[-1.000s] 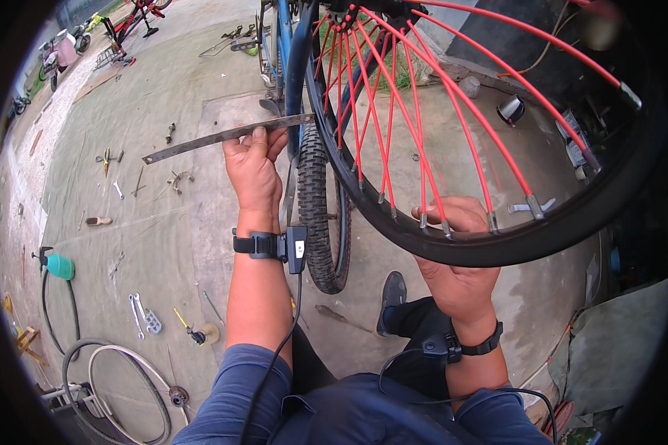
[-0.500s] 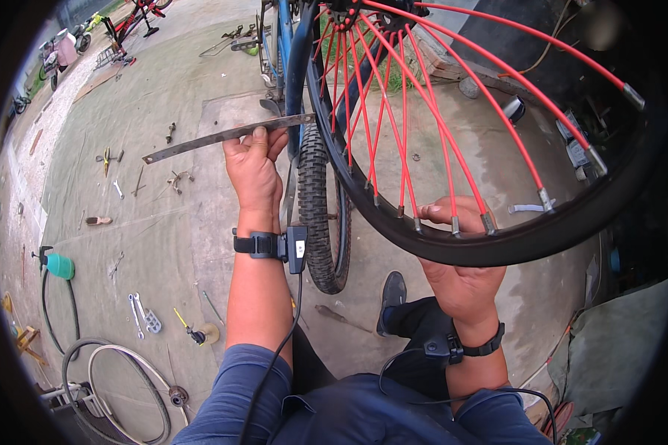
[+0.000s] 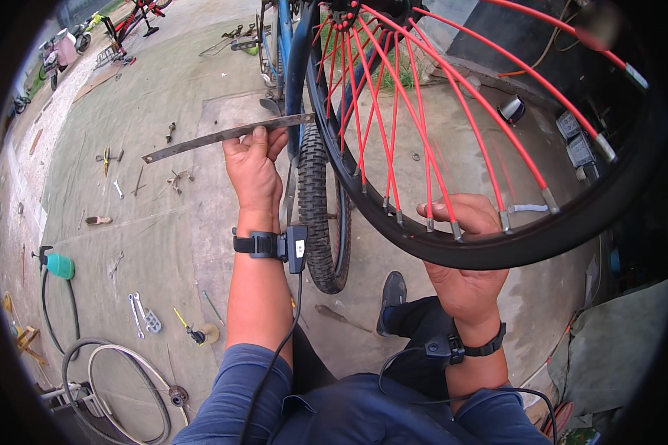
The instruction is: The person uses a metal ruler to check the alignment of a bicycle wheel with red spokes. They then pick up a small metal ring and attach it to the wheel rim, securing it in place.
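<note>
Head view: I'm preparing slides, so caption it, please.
Left hand holding a flat metal strip beside a red-spoked bicycle wheel, right hand at its rim.

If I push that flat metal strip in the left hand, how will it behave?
The metal strip looks stiff, since its unsupported length runs straight. Being narrow, it is probably light. Pinched in the left hand, it may pivot if pushed at one end.

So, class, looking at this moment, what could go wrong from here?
The right hand curls around the wheel rim, close to the red spokes, and might get pinched if they turn. The metal strip in the left hand ends near the rim, so it could slip and scratch it.
</note>
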Tool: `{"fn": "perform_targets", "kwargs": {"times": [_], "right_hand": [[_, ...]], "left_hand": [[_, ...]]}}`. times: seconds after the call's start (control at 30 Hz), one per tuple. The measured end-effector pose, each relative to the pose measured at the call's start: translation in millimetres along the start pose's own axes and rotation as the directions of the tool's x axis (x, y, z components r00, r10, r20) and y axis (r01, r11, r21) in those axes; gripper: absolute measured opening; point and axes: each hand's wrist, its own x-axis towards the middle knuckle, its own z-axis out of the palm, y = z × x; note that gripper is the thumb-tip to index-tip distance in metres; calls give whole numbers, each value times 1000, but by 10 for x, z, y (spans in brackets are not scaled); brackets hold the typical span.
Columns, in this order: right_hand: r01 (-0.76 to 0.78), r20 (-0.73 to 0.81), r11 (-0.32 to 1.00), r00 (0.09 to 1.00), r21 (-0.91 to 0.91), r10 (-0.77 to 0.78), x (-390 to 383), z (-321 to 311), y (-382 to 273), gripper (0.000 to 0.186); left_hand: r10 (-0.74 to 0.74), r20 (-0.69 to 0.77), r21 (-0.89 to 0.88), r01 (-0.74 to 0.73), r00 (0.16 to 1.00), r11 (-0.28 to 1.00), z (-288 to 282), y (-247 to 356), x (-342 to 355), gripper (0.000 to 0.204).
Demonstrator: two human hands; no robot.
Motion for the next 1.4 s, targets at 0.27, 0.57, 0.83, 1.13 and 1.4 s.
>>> {"fn": "perform_targets", "kwargs": {"times": [0.27,0.57,0.83,1.13,1.4], "right_hand": [[-6,-13,1000,1000,-11,5,11,6,3,43],[-40,-33,999,999,17,41,-33,16,31,38],[-28,-32,999,999,24,29,-8,21,4,37],[-43,4,999,999,-9,43,16,-10,-18,39],[6,-1,1000,1000,-6,-6,43,7,-13,40]], "left_hand": [[-3,-4,9,3,1000,1000,5,6,-4,25],[-7,-3,-10,7,1000,1000,15,5,-8,25],[-3,0,1,3,1000,1000,2,1,2,25],[-2,11,-7,2,1000,1000,-4,7,0,26],[-5,12,-8,5,1000,1000,-14,-1,6,26]]}}
